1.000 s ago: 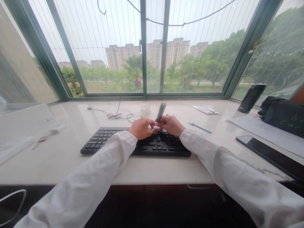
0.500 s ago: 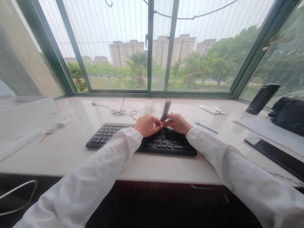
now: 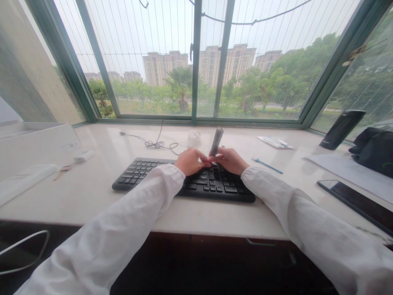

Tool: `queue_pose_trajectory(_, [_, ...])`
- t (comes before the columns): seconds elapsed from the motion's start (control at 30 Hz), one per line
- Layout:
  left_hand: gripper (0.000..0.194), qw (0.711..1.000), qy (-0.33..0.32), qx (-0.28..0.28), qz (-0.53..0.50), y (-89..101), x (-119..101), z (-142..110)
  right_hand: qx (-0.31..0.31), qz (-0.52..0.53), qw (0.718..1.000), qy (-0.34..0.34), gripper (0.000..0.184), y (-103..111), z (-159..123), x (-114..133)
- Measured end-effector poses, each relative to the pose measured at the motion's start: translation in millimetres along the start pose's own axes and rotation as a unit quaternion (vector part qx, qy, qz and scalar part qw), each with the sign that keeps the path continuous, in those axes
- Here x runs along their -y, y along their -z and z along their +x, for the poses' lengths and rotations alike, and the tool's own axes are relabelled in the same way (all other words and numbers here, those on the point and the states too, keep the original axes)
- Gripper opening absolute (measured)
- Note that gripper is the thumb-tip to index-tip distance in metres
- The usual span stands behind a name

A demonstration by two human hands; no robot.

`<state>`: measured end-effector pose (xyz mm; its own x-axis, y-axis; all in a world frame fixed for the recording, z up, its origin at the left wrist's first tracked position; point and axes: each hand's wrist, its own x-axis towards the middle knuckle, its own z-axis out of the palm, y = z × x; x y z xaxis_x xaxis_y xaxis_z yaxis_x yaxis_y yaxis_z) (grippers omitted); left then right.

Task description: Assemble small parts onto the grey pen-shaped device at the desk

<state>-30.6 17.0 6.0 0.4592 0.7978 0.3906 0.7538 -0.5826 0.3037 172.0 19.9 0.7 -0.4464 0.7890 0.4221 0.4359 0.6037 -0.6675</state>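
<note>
A black keyboard [image 3: 144, 172] lies on the white desktop, with both hands above its middle and right part. My right hand [image 3: 232, 161] grips the lower end of a dark grey cylinder [image 3: 216, 141], which stands up at a slight tilt with a lighter, ridged top. My left hand [image 3: 190, 161] is closed in a pinch, its thumb and fingers meeting my right fingertips at the cylinder's base. Whatever lies between the left fingers is hidden. Behind the left hand is a whitish, translucent object [image 3: 194, 139] too blurred to name.
Behind the keyboard lies a coiled cable [image 3: 156, 144]. To the right are a blue pen-like stick [image 3: 267, 165], a small packet [image 3: 274, 142], a phone [image 3: 353, 200], paper and a black cylinder [image 3: 342, 129]. On the left are a key [image 3: 63, 172], a white adapter [image 3: 82, 156] and a white box [image 3: 46, 139].
The view has shifted slightly. The cylinder leans a little differently, and both hands stay together at its base with small finger movements.
</note>
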Motion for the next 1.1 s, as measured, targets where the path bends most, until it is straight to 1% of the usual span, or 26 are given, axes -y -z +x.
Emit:
queue_pose_trajectory(0.17, [0.031, 0.999, 0.032, -0.009, -0.005, -1.2, -3.1, -1.3, -0.016, -0.023, 1.0, 0.013, 0.019, -1.4, -0.9, -0.8])
queue_pose_trajectory(0.33, [0.032, 0.998, 0.055, 0.009, -0.013, -1.9, -4.5, -0.6, -0.026, -0.052, 0.998, 0.013, 0.012, -3.5, -1.1, -1.2])
queue_pose_trajectory(0.6, [0.032, 0.997, 0.059, 0.042, -0.036, -2.7, -2.4, 2.1, -0.039, -0.08, 0.996, -0.003, 0.013, -4.8, -1.8, -0.5])
queue_pose_trajectory(0.8, [0.031, 0.996, 0.07, 0.049, -0.038, -2.1, -4.5, 2.5, -0.037, -0.073, 0.997, -0.007, 0.019, -5.2, -1.1, 0.3])
queue_pose_trajectory(0.9, [0.031, 0.996, 0.071, 0.041, -0.037, -2.4, -5.1, 2.1, -0.04, -0.072, 0.996, -0.012, 0.02, -6.0, -0.8, 2.0])
queue_pose_trajectory(1.03, [0.035, 0.997, 0.066, 0.003, -0.042, -2.4, -4.8, 1.5, -0.039, -0.069, 0.997, -0.014, 0.022, -6.1, -1.0, 1.6])
queue_pose_trajectory(1.1, [0.034, 0.997, 0.072, -0.004, -0.037, -2.5, -4.5, 1.3, -0.036, -0.067, 0.997, -0.013, 0.022, -6.0, -1.0, 0.1])
